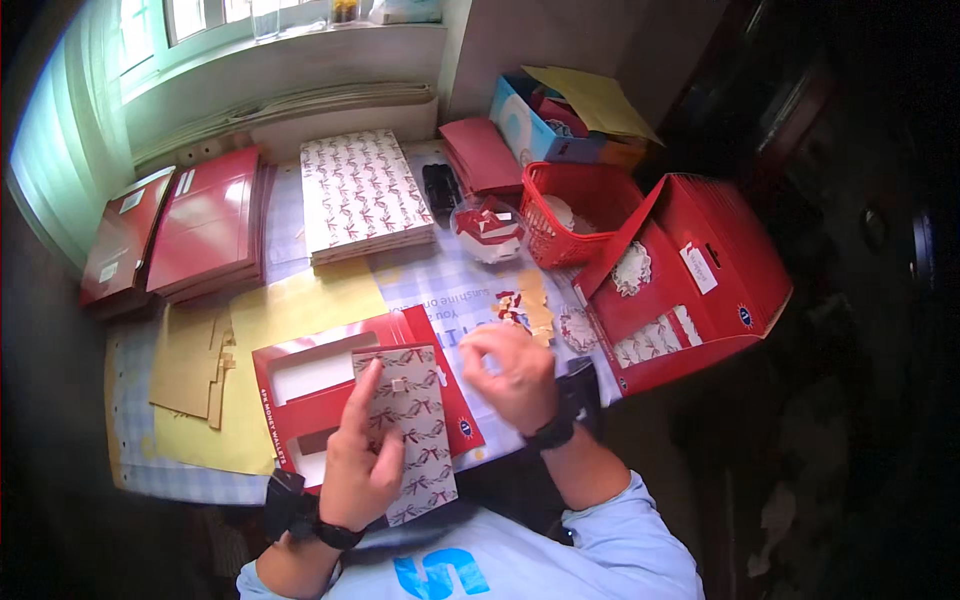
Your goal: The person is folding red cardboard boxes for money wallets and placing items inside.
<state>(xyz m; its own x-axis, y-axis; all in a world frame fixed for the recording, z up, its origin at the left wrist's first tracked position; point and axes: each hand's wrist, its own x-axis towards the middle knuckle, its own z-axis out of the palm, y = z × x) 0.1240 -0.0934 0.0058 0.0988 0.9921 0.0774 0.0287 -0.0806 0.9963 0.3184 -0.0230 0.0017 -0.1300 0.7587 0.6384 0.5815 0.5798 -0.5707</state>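
A tall narrow card (415, 465) printed with rows of red-and-grey wreath sprigs lies over a red window box (290, 350), its lower end past the table edge. Near its top sits a small pale square piece (399, 384). My left hand (360, 465) holds the card by its left side, index finger stretched along it and thumb on its face; the other fingers are hidden. Just right of the card, my right hand (515, 375) is raised with its fingers curled in a pinch. Whatever it may hold is too small to make out.
Stacks of red boxes (205, 220) and patterned cards (360, 190) stand behind. Tan pieces (535, 305) lie beyond my right hand. Farther right are a clear tub (487, 232), a red basket (575, 240) and an upright red box (715, 280). Brown cardboard (185, 360) lies left.
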